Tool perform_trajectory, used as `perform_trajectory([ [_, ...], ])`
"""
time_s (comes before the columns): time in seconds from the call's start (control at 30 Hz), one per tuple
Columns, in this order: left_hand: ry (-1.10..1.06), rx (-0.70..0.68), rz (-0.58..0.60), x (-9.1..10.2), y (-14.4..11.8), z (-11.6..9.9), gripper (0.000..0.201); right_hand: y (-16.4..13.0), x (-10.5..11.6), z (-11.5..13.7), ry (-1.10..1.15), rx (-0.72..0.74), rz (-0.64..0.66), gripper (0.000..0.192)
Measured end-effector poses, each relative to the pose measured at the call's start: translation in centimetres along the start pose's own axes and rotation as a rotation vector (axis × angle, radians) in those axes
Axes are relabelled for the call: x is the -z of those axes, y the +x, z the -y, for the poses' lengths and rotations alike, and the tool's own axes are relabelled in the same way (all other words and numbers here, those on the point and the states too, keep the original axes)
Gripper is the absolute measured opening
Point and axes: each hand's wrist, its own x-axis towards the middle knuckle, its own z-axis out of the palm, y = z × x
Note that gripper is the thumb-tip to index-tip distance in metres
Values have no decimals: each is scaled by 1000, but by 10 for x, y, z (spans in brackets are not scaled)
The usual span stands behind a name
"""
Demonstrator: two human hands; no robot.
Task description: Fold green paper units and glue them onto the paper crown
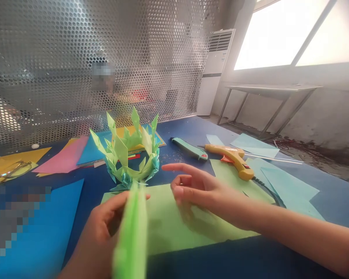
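Note:
My left hand (104, 228) grips a strip of folded green paper (132, 236), held upright almost edge-on to me and blurred. My right hand (194, 186) hovers over a light green sheet (168, 224); its index finger points left, the other fingers are loosely bent, and nothing shows in it. Just beyond both hands stands a paper crown (121, 149) of folded green pieces with tall leaf-like points and blue-green folds at its base. Its lower front is partly behind the held paper.
Right of the crown lie a teal utility knife (189, 148) and a yellow glue gun (231, 157) with its cord. Pale blue sheets (287, 182) spread at right. A pink sheet (64, 157), a blue sheet (61, 224) and glasses (11, 172) lie left. A perforated metal panel (163, 58) rises behind.

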Motion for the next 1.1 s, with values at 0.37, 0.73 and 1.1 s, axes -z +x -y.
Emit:
perform_trajectory([
  [0.37,194,-7,-118,-14,-13,-15,17,-11,-14,6,205,-83,245,67],
  [0.73,743,-758,-5,-3,-16,-2,26,-2,-13,0,-330,120,-66,12],
  [1.1,524,-266,293,-15,-17,-18,35,-7,-31,-8,-364,99,-76,14],
])
